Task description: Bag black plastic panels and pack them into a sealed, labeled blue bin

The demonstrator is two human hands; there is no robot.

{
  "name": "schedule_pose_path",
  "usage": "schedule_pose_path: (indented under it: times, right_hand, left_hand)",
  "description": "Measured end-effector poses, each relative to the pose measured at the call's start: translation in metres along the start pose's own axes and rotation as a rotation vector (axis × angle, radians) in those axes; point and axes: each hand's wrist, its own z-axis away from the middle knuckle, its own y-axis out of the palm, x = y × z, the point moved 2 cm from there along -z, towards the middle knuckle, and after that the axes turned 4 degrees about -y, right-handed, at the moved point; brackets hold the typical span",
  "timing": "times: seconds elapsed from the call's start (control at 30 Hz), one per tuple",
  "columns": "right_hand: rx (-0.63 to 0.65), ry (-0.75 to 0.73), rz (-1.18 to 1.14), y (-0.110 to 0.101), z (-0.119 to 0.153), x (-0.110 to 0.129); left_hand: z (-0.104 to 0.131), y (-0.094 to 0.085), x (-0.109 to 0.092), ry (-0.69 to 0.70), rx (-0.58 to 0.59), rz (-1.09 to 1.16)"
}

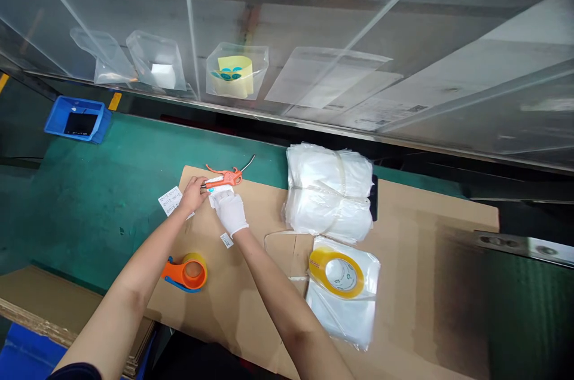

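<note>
A: Which stage is showing?
B: A teal dot (pixel 211 190) is marking the white packet (pixel 222 189) between left hand (pixel 194 195) and right hand (pixel 231 213); a label (pixel 226 241) is lying apart, seemingly unapplied; whether fingers (pixel 223 200) are gripping, one cannot tell.

Looks like indoor workspace. Wide green tabletop (pixel 89 201), scuffed, large part under flat brown cardboard sheet (pixel 408 302). Beyond back edge: dark strip (pixel 269 130), then narrow pale rail (pixel 314 125) along front of big grey glossy panel (pixel 314 15); thin pale lines across panel, some slanted. Right side: metal bar (pixel 520 243) with holes, dark green surface (pixel 533 308) below. Far left: dim zone (pixel 20 120), yellow mark (pixel 3 81) at frame edge; floor or not, can't tell. Soft uneven light, blurry reflections on panel, shadow over cardboard at right.
</note>
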Motion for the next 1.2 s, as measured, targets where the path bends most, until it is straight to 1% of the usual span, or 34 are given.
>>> schedule_pose_path:
  times: [0.07, 0.2, 0.4, 0.5, 0.6, 0.77, 0.97, 1.03, 1.07, 1.13, 1.2]
  right_hand:
    - [-0.012, 0.01, 0.0, 0.001, 0.0, 0.002]
    - [-0.076, 0.042, -0.011, 0.003, 0.0, 0.005]
    - [-0.152, 0.05, -0.084, 0.002, 0.0, 0.004]
    - [-0.146, 0.066, -0.096, 0.002, 0.0, 0.005]
    - [-0.123, 0.093, -0.057, 0.003, -0.003, 0.007]
    - [-0.176, 0.093, -0.096, 0.005, -0.007, 0.01]
    - [-0.214, 0.083, -0.184, 0.009, -0.004, 0.01]
    - [-0.266, 0.149, -0.276, 0.009, 0.0, 0.005]
    - [-0.317, 0.219, -0.352, 0.008, 0.004, -0.001]
    - [-0.467, 0.436, -0.521, 0.004, 0.014, -0.019]
    - [-0.626, 0.671, -0.619, -0.003, 0.028, -0.043]
  left_hand:
    - [-0.001, 0.0, 0.0, -0.005, 0.003, 0.016]
    - [0.0, -0.002, -0.001, -0.006, 0.002, 0.033]
    - [-0.002, -0.003, -0.001, -0.006, 0.019, 0.021]
    - [-0.003, -0.004, -0.003, -0.011, 0.019, 0.003]
    - [-0.002, -0.005, -0.007, -0.022, 0.009, -0.024]
    - [-0.001, -0.008, -0.015, -0.037, 0.002, -0.077]
    - [-0.002, -0.01, -0.018, -0.048, 0.013, -0.107]
    - [-0.002, -0.01, -0.018, -0.048, 0.016, -0.112]
    - [-0.003, -0.01, -0.018, -0.049, 0.018, -0.113]
    - [-0.003, -0.01, -0.017, -0.054, 0.021, -0.114]
    - [-0.004, -0.01, -0.016, -0.06, 0.023, -0.112]
